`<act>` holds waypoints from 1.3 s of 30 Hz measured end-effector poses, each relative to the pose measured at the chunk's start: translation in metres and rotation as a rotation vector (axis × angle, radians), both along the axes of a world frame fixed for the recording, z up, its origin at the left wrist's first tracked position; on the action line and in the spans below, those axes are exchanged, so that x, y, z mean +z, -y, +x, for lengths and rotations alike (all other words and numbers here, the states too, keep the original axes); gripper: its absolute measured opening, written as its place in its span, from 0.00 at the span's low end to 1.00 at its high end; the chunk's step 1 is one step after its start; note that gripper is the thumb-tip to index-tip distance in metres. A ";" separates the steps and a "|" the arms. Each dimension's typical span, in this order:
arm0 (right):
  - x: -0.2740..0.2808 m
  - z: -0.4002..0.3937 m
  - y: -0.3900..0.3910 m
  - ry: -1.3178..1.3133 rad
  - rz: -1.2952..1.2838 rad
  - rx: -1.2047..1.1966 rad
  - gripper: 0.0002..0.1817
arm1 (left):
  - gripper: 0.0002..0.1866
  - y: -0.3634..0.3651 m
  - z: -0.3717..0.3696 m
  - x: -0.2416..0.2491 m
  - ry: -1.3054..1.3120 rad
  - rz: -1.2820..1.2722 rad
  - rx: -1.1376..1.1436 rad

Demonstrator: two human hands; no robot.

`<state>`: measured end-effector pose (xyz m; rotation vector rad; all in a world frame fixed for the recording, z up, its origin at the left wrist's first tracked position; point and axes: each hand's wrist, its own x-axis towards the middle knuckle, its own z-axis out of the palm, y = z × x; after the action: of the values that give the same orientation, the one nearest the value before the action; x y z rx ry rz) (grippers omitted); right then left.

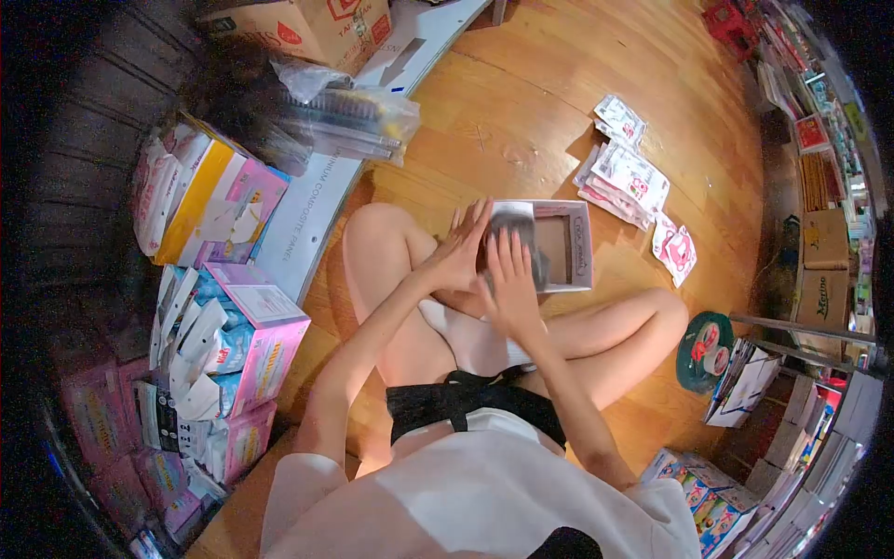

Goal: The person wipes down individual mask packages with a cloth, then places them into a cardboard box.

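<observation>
An open cardboard box (585,246) with pale walls and handwriting on one side sits on the floor in front of my crossed legs. Its left part is covered by a dark grey, smooth-looking piece (537,259) whose kind I cannot tell. My left hand (458,253) is at the box's left end, fingers stretched out along its edge. Lying over the dark piece, my right hand (509,279) has its fingers spread and nearly flat. Brown cardboard shows inside the right part of the box.
White and pink packets (631,179) lie right of the box, with one small packet (674,250) nearer. Pink boxes full of packets (270,345) stand at left beside a long panel (321,200). A green tape roll (694,352) and crowded shelves (824,242) line the right.
</observation>
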<state>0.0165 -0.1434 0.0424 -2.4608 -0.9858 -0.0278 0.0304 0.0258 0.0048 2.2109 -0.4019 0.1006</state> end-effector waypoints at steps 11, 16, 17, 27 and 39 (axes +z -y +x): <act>-0.003 0.051 -0.021 -0.033 0.114 -0.006 0.36 | 0.74 0.002 -0.007 0.001 0.017 -0.016 0.006; 0.010 -0.025 0.022 -0.076 -0.051 0.004 0.37 | 0.72 0.008 -0.006 0.004 -0.006 0.090 0.078; 0.013 -0.035 0.029 -0.098 -0.089 0.012 0.37 | 0.71 0.009 -0.008 0.014 0.001 0.065 0.059; -0.004 0.044 -0.005 0.128 0.065 0.021 0.39 | 0.73 0.030 -0.021 0.017 -0.009 0.093 0.248; 0.030 -0.028 0.109 -0.293 0.280 -0.161 0.19 | 0.54 0.051 -0.033 0.057 -0.027 0.438 0.252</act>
<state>-0.0118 -0.2522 0.0719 -2.2008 -0.6125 0.1296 -0.0030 -0.0250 0.0617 2.6858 -0.1344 0.1271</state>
